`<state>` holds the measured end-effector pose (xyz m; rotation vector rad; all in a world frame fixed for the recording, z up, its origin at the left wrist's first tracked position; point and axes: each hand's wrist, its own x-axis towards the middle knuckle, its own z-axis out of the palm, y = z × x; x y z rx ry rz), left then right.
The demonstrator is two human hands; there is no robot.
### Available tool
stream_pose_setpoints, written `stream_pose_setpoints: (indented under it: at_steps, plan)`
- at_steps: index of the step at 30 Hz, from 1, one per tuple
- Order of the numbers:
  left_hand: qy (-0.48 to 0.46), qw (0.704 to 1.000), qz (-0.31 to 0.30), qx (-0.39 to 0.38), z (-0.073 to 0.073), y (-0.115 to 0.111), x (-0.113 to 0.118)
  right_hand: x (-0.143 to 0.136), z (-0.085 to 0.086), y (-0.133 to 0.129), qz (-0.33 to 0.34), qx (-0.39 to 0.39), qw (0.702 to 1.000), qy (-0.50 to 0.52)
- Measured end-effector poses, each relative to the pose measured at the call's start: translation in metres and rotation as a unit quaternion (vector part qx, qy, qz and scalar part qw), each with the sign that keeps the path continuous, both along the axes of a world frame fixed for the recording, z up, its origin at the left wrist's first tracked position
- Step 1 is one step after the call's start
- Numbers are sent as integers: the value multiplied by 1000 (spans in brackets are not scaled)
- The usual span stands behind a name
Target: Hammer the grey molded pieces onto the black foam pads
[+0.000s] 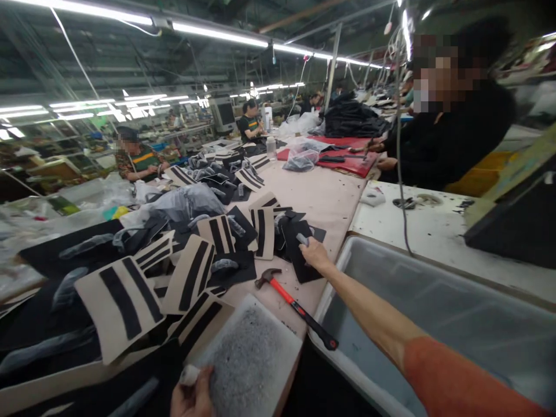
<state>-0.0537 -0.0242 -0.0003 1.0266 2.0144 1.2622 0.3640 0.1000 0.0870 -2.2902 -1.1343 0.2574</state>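
My right hand [314,255] reaches across the table, its fingers closed on a plastic-wrapped handle [303,238] on a black panel [299,263]. At the bottom edge my left hand [196,395] pinches a small whitish cylinder [189,375], possibly a roll; its lower part is cut off by the frame. Beside the left hand lies a pale, black-speckled slab [247,347]. Between the two hands rests a claw hammer [284,294] with a red and black handle. Beige panels with black stripes [119,301] and black panels with wrapped handles [230,267] lie heaped to the left.
A large grey plastic bin [347,255] stands on the right under my forearm. Beyond it is a white worktop [430,223] with a hanging cable [402,174]. A co-worker in black [460,133] works by red sheets [360,162]. More co-workers sit farther back.
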Motion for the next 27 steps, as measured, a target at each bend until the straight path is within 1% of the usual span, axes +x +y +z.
stream_pose_setpoints:
  at_steps: [2,4,5,7,8,9,11,13,16,18,20,22,24,25,27]
  plan:
    - [33,999,-6,-14,7,-5,2,-6,10,-7,29,-5,1000,10]
    - [46,999,-13,-3,12,-10,6,-25,25,-17,65,35,997,15]
    - [36,999,-21,11,13,-12,8,-38,33,-24,94,64,993,22]
    - [-3,999,-21,41,11,-13,11,-73,47,-42,172,109,978,53]
    - [-31,998,-20,56,10,-13,13,-93,50,-53,215,111,967,73]
    - [-59,996,-15,69,9,-14,14,-113,50,-67,256,94,958,93]
    - [-111,989,-3,94,11,-14,16,-153,40,-97,313,34,941,123]
    - [-144,983,4,117,17,-15,18,-187,21,-125,349,-33,927,131]
    - [-165,975,-15,147,32,-12,23,-218,-9,-155,381,-103,911,121]
    - [-171,972,-55,153,38,-7,28,-227,-20,-165,389,-120,906,116]
    - [-178,968,-104,146,38,0,35,-227,-25,-171,394,-118,902,133]
    - [-186,964,-141,128,31,7,42,-222,-24,-172,408,-111,889,176]
    - [-192,962,-154,116,20,11,46,-210,-24,-169,412,-82,883,210]
    - [-192,963,-152,113,15,13,47,-202,-24,-166,405,-58,888,211]
    - [-191,964,-147,115,7,14,48,-178,-27,-157,372,-6,911,175]
